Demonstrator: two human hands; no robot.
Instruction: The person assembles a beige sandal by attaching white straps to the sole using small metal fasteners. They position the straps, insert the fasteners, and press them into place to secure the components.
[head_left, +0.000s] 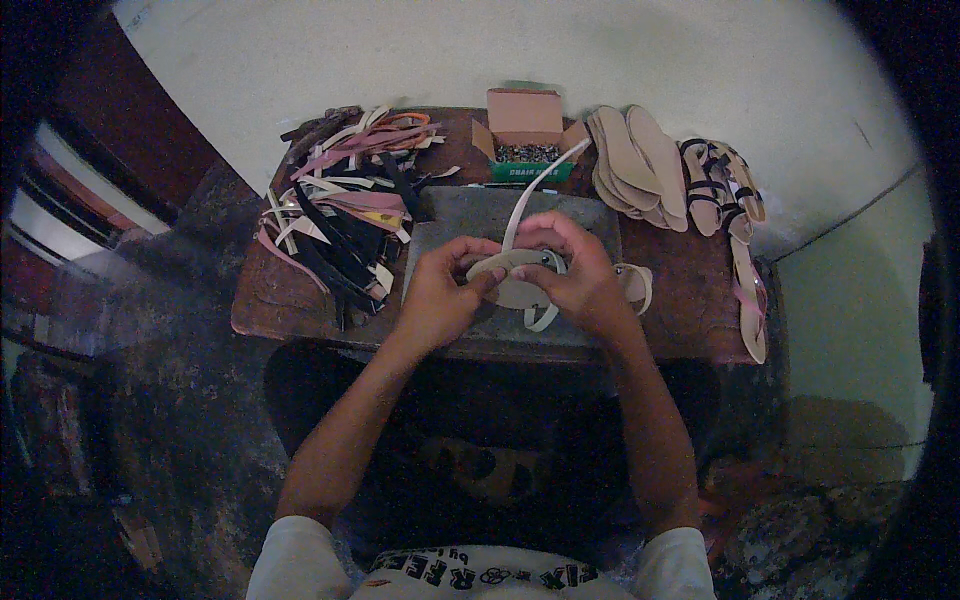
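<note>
Beige sandal [516, 293] gripped in both hands, held up over a dark grey slab [428, 245] near the front of a brown wooden table [690, 310]. Left hand [450, 283] closed on the left end of the piece, thumb pressed on top and fingers curled underneath. Right hand [580, 278] closed on the right side, thumb set close to a small dark dot on the strapping, fingers arched along the far edge. Long white strap [524, 210] rising from between the hands, slanting up and to the right as far as the open carton [525, 110]. Pale loop [542, 320] hanging below, toward the table's near edge. Just beside the right hand, partly hidden by it, another light-strapped sandal [638, 290]. Beyond the slab, small metallic pieces [527, 153] heaped inside the carton, green along its front. Over to the left, tangled pile of straps [345, 215] in black, pink and white, with touches of orange and yellow. Right of the carton, overlapping beige soles [640, 165], then black-strapped sandals [705, 190], and by the table's right edge, pink-strapped sandal [750, 310]. Behind everything, pale wall [650, 50].
</note>
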